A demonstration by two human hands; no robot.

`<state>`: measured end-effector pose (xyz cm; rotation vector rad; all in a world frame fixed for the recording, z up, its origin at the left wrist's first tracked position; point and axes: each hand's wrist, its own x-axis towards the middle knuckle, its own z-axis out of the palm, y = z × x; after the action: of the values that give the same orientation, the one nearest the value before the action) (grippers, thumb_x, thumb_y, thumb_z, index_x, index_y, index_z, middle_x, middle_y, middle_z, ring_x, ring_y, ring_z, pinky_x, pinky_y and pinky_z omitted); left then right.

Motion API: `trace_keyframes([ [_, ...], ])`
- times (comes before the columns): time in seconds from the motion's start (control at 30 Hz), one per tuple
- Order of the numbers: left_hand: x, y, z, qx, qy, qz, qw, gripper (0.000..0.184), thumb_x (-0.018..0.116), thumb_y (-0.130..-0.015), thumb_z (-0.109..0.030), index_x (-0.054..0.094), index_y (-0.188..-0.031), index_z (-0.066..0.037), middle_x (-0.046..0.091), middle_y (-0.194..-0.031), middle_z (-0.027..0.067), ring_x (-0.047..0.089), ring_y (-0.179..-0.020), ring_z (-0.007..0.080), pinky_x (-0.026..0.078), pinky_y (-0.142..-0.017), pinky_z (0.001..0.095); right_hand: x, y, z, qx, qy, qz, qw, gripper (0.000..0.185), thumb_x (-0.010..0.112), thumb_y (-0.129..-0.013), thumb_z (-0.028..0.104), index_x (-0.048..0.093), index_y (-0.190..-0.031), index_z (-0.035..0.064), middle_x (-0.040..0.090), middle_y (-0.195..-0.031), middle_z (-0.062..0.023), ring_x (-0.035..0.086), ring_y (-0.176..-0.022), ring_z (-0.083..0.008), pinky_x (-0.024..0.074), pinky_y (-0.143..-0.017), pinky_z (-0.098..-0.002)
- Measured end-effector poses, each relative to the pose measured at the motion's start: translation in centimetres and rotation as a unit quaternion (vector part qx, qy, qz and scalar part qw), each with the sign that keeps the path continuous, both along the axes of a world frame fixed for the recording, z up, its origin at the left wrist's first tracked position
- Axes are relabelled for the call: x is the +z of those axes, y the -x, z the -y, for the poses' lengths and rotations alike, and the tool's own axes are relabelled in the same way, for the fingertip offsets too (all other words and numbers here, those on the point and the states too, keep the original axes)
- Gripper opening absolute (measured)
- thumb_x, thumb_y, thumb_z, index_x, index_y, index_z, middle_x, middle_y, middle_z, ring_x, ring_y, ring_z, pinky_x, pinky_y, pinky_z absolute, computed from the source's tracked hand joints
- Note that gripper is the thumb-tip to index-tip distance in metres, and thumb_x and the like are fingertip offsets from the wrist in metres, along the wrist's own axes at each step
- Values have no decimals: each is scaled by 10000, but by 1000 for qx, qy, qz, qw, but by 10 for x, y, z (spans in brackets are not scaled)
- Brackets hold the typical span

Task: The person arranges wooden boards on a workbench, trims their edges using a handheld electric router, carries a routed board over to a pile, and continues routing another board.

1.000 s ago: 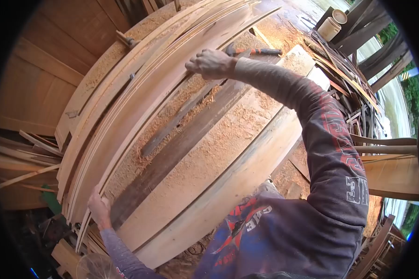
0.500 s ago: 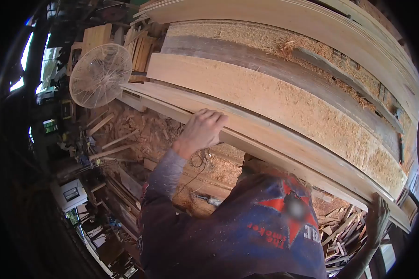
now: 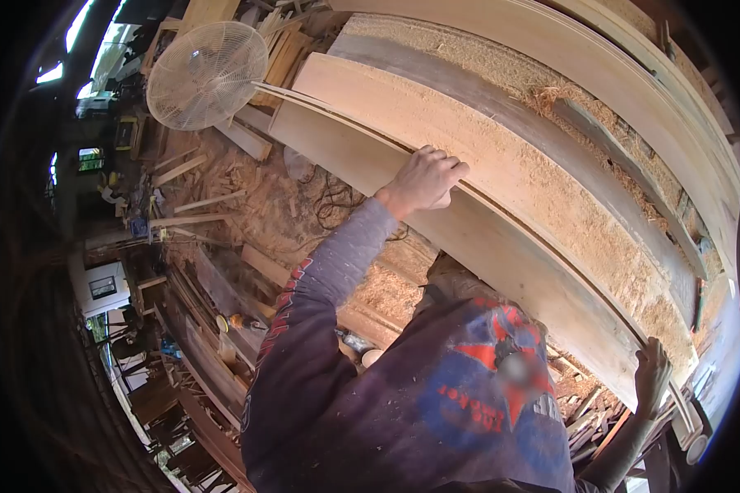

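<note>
My left hand (image 3: 424, 178) is closed over long thin boards (image 3: 330, 112), near the middle of the view. They show mostly as narrow edges, so they seem to stand on edge. My right hand (image 3: 651, 374) is closed round the same boards towards their lower-right end. Beneath them, on the side nearer my body, a wide pale board (image 3: 501, 255) lies lengthwise. Beyond them is another wide board (image 3: 469, 144) covered in sawdust. How many thin boards I hold cannot be made out.
A round wire fan (image 3: 207, 76) stands at the upper left. Stacked curved boards (image 3: 584, 62) run along the top right. A dark narrow wooden piece (image 3: 625, 177) lies among shavings. Sawdust and scrap wood (image 3: 214, 197) cover the floor at left.
The view has swung round from the far stack. My hands, first at that stack, are now on boards nearer my body. Since the middle frame these have tipped from face-up to edge-on.
</note>
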<state>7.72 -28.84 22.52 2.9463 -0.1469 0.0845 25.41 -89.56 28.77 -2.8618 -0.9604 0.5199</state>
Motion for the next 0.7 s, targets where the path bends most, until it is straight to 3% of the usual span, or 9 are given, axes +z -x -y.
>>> trace_keyframes([
  [0.23, -3, -10, 25, -35, 10, -16, 999, 212, 638, -711, -35, 657, -922, -33, 715, -821, 137, 716, -803, 310, 565, -739, 420, -13, -14, 30, -7, 53, -6, 999, 341, 724, -832, -37, 581, -1134, 33, 704, -926, -225, 696, -888, -423, 534, -704, -510],
  [0.3, -6, -16, 39, -48, 39, -24, 998, 212, 642, -712, -43, 651, -924, -30, 708, -814, 139, 715, -806, 316, 569, -742, 424, -17, -13, 49, -14, 19, -6, 1000, 242, 624, -843, -48, 567, -1061, 39, 659, -883, -191, 646, -834, -415, 501, -706, -526],
  [0.33, -12, -18, 44, -63, 48, -31, 996, 228, 642, -707, -39, 651, -934, -25, 717, -835, 141, 715, -807, 316, 569, -732, 422, -17, -15, 57, -20, 52, -26, 998, 341, 730, -828, -34, 593, -1133, 32, 710, -950, -216, 687, -892, -426, 533, -720, -509],
  [0.47, -26, -24, 45, -100, 105, 2, 989, 256, 639, -700, -12, 662, -955, -24, 734, -863, 140, 714, -796, 290, 563, -720, 411, -23, -7, 79, -33, 62, -27, 997, 367, 733, -818, -51, 597, -1151, 16, 714, -988, -210, 684, -918, -432, 534, -770, -504],
  [0.53, -37, -22, 41, -110, 105, 40, 988, 281, 623, -698, 15, 666, -973, -28, 729, -855, 134, 711, -805, 279, 556, -714, 400, -23, -7, 68, -29, 39, -1, 999, 356, 718, -803, -70, 601, -1131, 5, 703, -979, -206, 667, -920, -420, 524, -785, -501],
  [0.6, -33, -31, 36, -107, 115, 14, 987, 326, 607, -697, 40, 674, -1008, -33, 733, -868, 129, 709, -813, 276, 543, -707, 393, -10, -12, 46, -38, 58, 16, 997, 332, 726, -801, -36, 606, -1106, 15, 689, -950, -190, 653, -890, -408, 516, -774, -481],
  [0.63, -28, -33, 38, -103, 120, 5, 987, 337, 606, -690, 47, 673, -1010, -34, 734, -881, 130, 707, -824, 283, 535, -712, 393, -9, -13, 39, -34, 33, 41, 998, 231, 698, -824, 4, 585, -1023, 41, 665, -907, -166, 640, -871, -399, 507, -748, -492],
  [0.7, -21, -33, 41, -89, 117, -12, 989, 354, 605, -673, 57, 670, -1009, -34, 733, -909, 132, 698, -845, 299, 520, -730, 393, -6, -13, 36, -38, 54, 30, 997, 241, 710, -817, 9, 578, -1016, 46, 670, -912, -162, 648, -891, -400, 515, -782, -488],
])
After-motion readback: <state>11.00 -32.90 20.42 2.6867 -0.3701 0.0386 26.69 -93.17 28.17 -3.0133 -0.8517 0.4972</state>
